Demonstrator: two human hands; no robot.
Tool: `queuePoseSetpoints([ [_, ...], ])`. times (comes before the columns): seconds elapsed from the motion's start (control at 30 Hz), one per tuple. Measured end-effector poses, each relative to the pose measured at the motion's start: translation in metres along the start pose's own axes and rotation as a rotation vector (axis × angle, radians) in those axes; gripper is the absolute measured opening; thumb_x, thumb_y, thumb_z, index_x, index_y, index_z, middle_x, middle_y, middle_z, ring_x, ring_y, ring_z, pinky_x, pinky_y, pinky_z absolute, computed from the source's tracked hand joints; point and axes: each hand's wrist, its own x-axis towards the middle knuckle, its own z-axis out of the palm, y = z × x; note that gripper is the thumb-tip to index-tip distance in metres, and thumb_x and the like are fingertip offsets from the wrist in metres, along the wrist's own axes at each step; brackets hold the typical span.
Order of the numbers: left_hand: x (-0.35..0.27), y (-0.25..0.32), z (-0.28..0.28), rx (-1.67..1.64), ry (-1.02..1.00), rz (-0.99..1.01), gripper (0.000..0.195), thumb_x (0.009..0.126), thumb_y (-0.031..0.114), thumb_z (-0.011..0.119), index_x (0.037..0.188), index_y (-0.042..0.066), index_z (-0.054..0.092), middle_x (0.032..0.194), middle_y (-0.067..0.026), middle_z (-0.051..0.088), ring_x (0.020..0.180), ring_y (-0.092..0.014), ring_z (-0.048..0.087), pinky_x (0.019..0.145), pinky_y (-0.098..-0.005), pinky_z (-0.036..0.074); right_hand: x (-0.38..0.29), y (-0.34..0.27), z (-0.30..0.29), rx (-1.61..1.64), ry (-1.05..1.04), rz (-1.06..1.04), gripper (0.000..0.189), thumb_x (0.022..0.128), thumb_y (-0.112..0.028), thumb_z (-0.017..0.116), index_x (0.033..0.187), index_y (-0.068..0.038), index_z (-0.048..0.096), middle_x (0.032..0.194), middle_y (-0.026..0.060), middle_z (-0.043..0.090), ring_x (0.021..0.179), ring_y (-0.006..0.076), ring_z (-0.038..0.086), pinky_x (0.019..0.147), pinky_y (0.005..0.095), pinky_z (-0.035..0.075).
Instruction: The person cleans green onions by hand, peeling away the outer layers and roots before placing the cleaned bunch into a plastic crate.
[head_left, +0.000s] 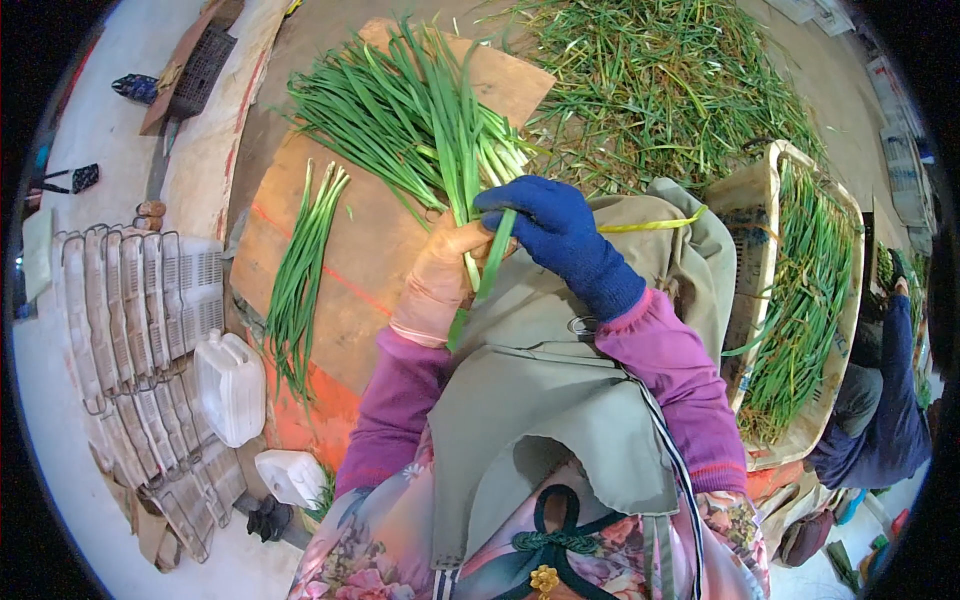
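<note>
My left hand (442, 262), in a thin pale-orange glove, is closed around a few upright garlic chives (455, 142), whose white ends come out below the fist. My right hand (551, 232), in a navy knit glove, presses against it and pinches a loose green leaf (496, 255) that hangs down. Just beyond both hands, a large heap of garlic chives (367, 120) lies on a wooden board (375, 247), pale stems pointing right. To the left a smaller separate bunch (304, 277) rests on the same board. The fingertips of my left hand are partly hidden.
Loose leaf trimmings (675, 82) cover the floor ahead. A plastic crate (780, 157) of untrimmed chives stands at my right, with another person (885, 420) beyond. White jugs (232, 390) and stacked crates (135, 300) are on the left. A yellow leaf (652, 223) lies across my apron.
</note>
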Motion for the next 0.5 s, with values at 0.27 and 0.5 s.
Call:
queuePoseSetpoints([
  [0.27,0.032,0.026,0.002,-0.168,0.209,0.296,0.021,0.085,0.024,0.05,0.092,0.004,0.051,0.065,0.0002,0.042,0.057,-0.011,0.042,0.055,-0.023,0.037,-0.014,-0.006,-0.039,0.323,0.379,0.094,0.012,0.077,-0.007,0.053,0.086,-0.003,0.059,0.076,0.0061,0.059,0.066,0.0171,0.057,0.059,0.0273,0.046],
  [0.5,0.041,0.023,0.007,0.099,0.218,0.263,0.03,0.086,0.021,0.048,0.108,0.0,0.051,0.053,0.0034,0.03,0.048,-0.009,0.032,0.046,-0.0227,0.029,0.017,0.051,-0.03,-0.585,-0.166,0.286,0.028,0.077,-0.035,0.054,0.076,-0.007,0.058,0.065,0.0108,0.058,0.058,0.0259,0.057,0.051,0.0379,0.043],
])
